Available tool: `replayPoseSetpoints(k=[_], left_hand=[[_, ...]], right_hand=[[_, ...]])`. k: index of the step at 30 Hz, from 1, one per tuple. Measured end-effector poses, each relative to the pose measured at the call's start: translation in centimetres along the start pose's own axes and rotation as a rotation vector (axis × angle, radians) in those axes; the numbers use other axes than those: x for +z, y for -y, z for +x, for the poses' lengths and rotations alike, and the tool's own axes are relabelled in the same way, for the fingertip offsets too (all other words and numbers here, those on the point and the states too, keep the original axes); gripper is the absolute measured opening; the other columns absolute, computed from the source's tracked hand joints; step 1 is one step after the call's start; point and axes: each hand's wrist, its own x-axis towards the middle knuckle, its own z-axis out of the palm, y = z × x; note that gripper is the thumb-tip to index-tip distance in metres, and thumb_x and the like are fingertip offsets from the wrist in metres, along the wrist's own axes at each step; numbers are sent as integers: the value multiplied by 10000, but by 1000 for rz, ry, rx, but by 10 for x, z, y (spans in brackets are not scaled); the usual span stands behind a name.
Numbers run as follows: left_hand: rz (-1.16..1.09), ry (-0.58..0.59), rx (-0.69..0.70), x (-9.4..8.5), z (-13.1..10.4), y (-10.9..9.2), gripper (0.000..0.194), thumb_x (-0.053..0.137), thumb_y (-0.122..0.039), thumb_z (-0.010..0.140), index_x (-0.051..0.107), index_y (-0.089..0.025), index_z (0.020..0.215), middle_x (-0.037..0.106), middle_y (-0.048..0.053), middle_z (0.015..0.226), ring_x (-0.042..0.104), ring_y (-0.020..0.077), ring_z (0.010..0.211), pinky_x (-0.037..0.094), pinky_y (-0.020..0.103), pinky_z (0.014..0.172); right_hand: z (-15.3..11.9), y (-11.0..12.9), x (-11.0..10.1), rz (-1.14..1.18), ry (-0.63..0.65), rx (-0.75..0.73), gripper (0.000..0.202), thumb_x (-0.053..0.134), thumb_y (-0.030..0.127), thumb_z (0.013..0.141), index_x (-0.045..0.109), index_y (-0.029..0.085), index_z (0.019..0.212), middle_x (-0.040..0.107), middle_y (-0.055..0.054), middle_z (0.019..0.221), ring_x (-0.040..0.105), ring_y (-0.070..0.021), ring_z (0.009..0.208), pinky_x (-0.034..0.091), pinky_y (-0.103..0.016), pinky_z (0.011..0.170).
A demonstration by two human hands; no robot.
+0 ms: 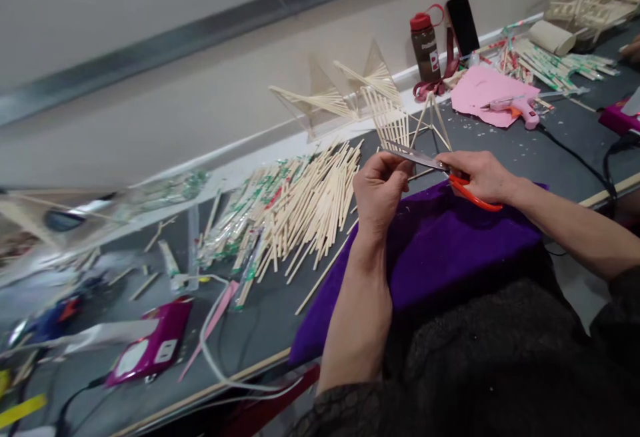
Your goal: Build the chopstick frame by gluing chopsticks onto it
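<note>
My right hand [477,174] grips a pair of scissors [470,194] with orange handles, its blades pointing left. The blades reach over the fingertips of my left hand [380,187], which are pinched together. What those fingers hold, if anything, is too small or hidden to make out. Just behind the blades stands a fan-like row of thin wooden sticks [393,120], with a triangular stick frame [433,122] to its right. A purple cloth [450,244] lies below both hands, over the table edge. Left of my left hand spreads a large pile of loose wooden sticks [320,200].
Wrapped sticks [250,204] lie left of the pile. Two stick models [320,100] lean at the wall. A pink glue gun [525,110] rests on pink paper [475,87], its cord trailing right. Behind stands a bottle [425,50]. A magenta device [155,344] sits front left.
</note>
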Motion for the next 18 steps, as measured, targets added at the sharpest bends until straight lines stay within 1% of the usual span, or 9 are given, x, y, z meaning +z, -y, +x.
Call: replayPoseSetpoints(k=[4, 9, 13, 15, 18], left_hand=[[-11, 24, -21, -1, 1, -3, 143, 691, -253, 794, 619, -224, 674, 578, -52, 528, 472, 67, 419, 374, 209, 418], [21, 31, -31, 1, 1, -9, 165, 670, -227, 793, 595, -217, 647, 550, -65, 498, 483, 61, 417, 392, 194, 427], [34, 40, -53, 3, 2, -11, 139, 653, -235, 790, 599, -210, 665, 562, -59, 516, 523, 69, 453, 418, 192, 451], [51, 59, -81, -1, 5, -9, 101, 652, -254, 783, 627, -203, 699, 602, -44, 554, 561, 84, 495, 440, 201, 471], [135, 68, -103, -17, 10, -7, 97, 693, -281, 739, 672, -187, 746, 685, -10, 661, 622, 114, 603, 486, 228, 532]], right_hand=[[-1, -3, 0, -26, -27, -21, 450, 537, 198, 761, 648, 175, 1197, 671, -21, 833, 532, -141, 647, 424, -255, 651], [-1, -7, 1, -37, -55, -55, 466, 546, 198, 744, 657, 175, 1196, 691, -36, 860, 569, -155, 671, 461, -271, 675], [-1, -8, 1, -25, -53, -58, 494, 550, 195, 731, 647, 171, 1215, 681, -28, 831, 552, -152, 641, 469, -276, 658], [0, -7, 0, -13, -48, -46, 481, 552, 196, 731, 651, 178, 1202, 674, -19, 810, 545, -148, 630, 471, -276, 653], [2, -6, -2, -10, -80, -28, 427, 552, 203, 730, 671, 193, 1140, 671, -7, 794, 550, -143, 640, 469, -269, 654]])
